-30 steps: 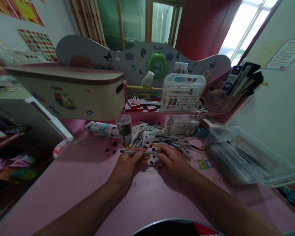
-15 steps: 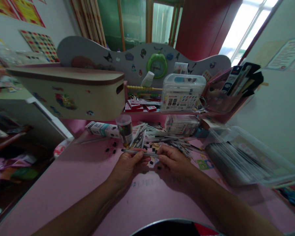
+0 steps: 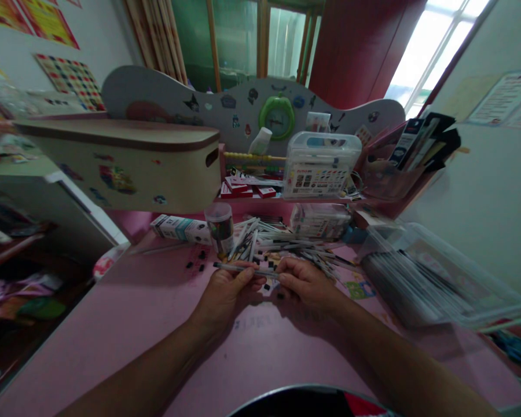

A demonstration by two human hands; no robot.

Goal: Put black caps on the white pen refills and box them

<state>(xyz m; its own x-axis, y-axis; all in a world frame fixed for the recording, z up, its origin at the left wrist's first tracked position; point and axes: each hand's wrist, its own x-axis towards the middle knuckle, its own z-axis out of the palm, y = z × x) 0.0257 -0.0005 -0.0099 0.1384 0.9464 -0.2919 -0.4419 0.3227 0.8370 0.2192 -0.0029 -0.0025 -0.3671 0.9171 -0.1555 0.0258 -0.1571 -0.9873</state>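
A slim pen (image 3: 228, 267) with a dark left end lies level between my hands, above the pink desk. My left hand (image 3: 231, 285) pinches its middle between thumb and fingers. At the pen's right end, the fingertips of my right hand (image 3: 303, 280) are closed on it; the tip itself is hidden. Just beyond is a heap of loose pens and pen parts (image 3: 282, 236). Small black caps (image 3: 201, 255) are scattered on the desk to the left, with more below and behind my hands.
A clear round tub (image 3: 219, 229) stands by the heap, next to a white box (image 3: 180, 227). On the right sits a clear plastic bin (image 3: 495, 289) of pens. A shelf behind holds a cream storage box (image 3: 156, 174), a clear carry case (image 3: 321, 168) and a green clock (image 3: 276, 119).
Almost nothing differs. My hands keep the same hold on the pen, and the view has shifted very slightly.
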